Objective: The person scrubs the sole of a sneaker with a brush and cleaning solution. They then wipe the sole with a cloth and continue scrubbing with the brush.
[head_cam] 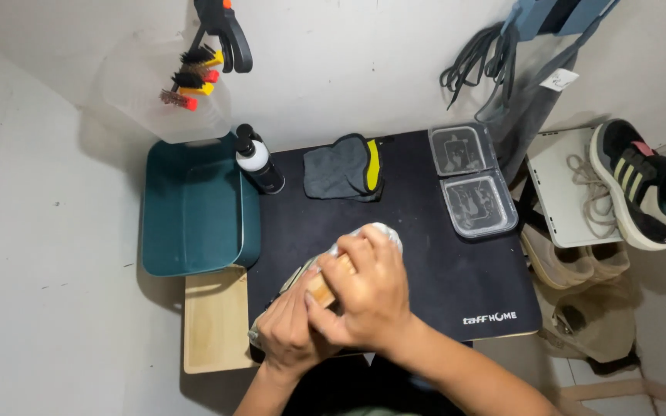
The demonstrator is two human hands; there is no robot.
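Hands meet at the near edge of the bench [456, 270], over the black mat [425, 254] that covers it. The left hand [290, 331] grips a light-coloured shoe [371, 231] from below, its fingers curled around the shoe's near end. The right hand [368, 296] lies on top, its fingers closed around a wooden-backed brush [325, 286] pressed against the shoe. Just left of the hands, a pale wooden board [213, 320] sticks out past the bench's near left corner. Beyond it a dark green tub [194, 208] sits along the left edge. At the far edge stand a black pump bottle [260, 163] and, beside it, a folded grey cloth with a yellow stripe [344, 168]. Two clear plastic lids [472, 181] lie at the far right corner. Small brushes with red and yellow handles [193, 77] hang on the wall above the tub. A black sneaker [645, 185] rests on a white stand off the right edge.
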